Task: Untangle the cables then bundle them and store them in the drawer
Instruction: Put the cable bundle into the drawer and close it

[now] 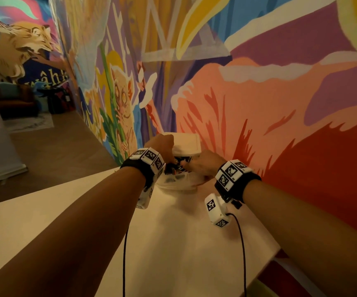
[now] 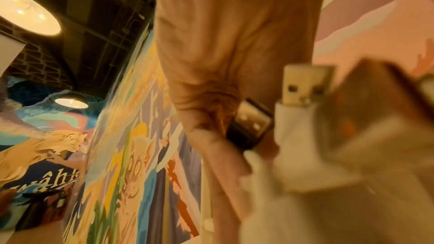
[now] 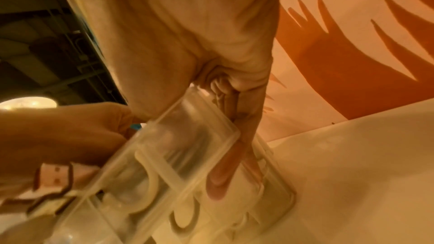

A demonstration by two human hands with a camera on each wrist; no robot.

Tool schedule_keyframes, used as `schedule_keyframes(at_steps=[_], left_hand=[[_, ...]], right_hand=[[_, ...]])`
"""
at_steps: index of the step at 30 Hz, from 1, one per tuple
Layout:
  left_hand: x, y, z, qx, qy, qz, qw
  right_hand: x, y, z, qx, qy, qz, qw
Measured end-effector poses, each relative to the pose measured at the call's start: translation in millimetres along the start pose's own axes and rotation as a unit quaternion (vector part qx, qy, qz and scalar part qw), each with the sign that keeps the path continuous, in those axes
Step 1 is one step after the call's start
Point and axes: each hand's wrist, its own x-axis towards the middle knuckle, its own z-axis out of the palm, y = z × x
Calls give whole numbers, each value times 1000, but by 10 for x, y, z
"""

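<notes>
A small white drawer unit (image 1: 187, 143) stands at the table's far edge against the wall, with its translucent drawer (image 1: 180, 182) pulled out. My left hand (image 1: 162, 144) holds a cable bundle (image 1: 172, 169) just over the drawer. In the left wrist view, my left hand (image 2: 223, 62) curls its fingers round a black USB plug (image 2: 251, 127) next to a white USB plug (image 2: 305, 86). My right hand (image 1: 203, 166) holds the drawer's right side. In the right wrist view its fingers (image 3: 223, 173) lie along the drawer (image 3: 192, 136) wall. White cable coils (image 3: 150, 183) lie inside.
The pale table (image 1: 173, 243) stretches toward me, bare apart from the drawer unit. A painted mural wall (image 1: 280, 103) rises directly behind the unit. Black wrist-camera leads (image 1: 242, 254) hang from both wrists. The floor (image 1: 55, 146) opens to the left.
</notes>
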Motion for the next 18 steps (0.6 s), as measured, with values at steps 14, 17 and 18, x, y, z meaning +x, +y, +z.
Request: schedule_keyframes(at_steps=[14, 17, 18], left_hand=[[-664, -705, 133, -383, -4, -81, 920], [-801, -773, 275, -356, -2, -34, 934], [-840, -752, 294, -375, -1, -35, 926]], right_hand=[[-344, 265, -237, 379, -28, 170, 909], [-415, 239, -266, 325, 21, 92, 941], [-427, 221, -265, 311, 43, 64, 947]])
